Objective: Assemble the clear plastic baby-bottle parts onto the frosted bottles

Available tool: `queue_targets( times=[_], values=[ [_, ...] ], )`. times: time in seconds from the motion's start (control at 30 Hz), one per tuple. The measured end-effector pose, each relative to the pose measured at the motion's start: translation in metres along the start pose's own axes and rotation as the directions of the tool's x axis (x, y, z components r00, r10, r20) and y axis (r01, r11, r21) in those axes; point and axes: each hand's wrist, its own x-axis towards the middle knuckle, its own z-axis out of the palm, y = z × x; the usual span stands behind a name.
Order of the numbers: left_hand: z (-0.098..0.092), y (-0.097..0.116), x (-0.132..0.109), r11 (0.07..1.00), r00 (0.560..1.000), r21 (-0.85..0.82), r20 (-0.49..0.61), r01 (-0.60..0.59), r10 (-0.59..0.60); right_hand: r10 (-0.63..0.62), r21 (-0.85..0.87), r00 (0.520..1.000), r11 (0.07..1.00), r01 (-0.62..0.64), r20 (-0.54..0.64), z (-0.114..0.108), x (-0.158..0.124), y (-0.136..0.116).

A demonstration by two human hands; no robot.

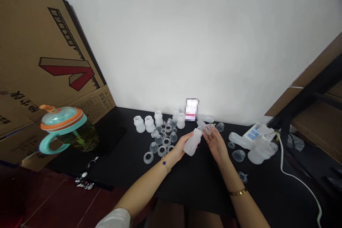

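Note:
My left hand (181, 146) is wrapped round a frosted white bottle (192, 143), tilted with its neck up and to the right. At the neck sits a clear plastic funnel-shaped piece (208, 128). My right hand (217, 146) has its palm turned up, with the fingertips and thumb around this clear piece. Whether the piece is fixed to the bottle I cannot tell. To the left lie several clear ring collars (162, 151) and clear dome caps (154, 147). Behind them stand several frosted white bottles (149, 124).
A lit phone (191, 109) leans on the wall. At right are a white boxed device (257, 132), a pump assembly (260, 152), a clear cup (238, 155) and a white cable (295, 177). At left stand a large lidded jug (66, 128) and a cardboard box (40, 50).

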Motion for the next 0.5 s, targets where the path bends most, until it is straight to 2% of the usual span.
queue_targets(
  times=[0.1,0.27,0.5],
  values=[
    [-0.002,-0.005,0.004,0.998,1.000,0.063,-0.004,-0.015,0.015,-0.028,-0.004,0.999,1.000,0.028,-0.023,-0.001,0.001,-0.001],
    [-0.008,-0.013,0.010,0.981,0.994,0.164,0.023,-0.106,0.103,-0.045,-0.022,0.999,0.999,0.045,-0.014,0.000,-0.001,-0.003],
    [-0.008,-0.013,0.008,0.966,0.992,0.228,0.034,-0.122,0.118,-0.048,-0.067,0.998,0.996,0.050,0.033,0.005,-0.005,-0.002]
  ],
)
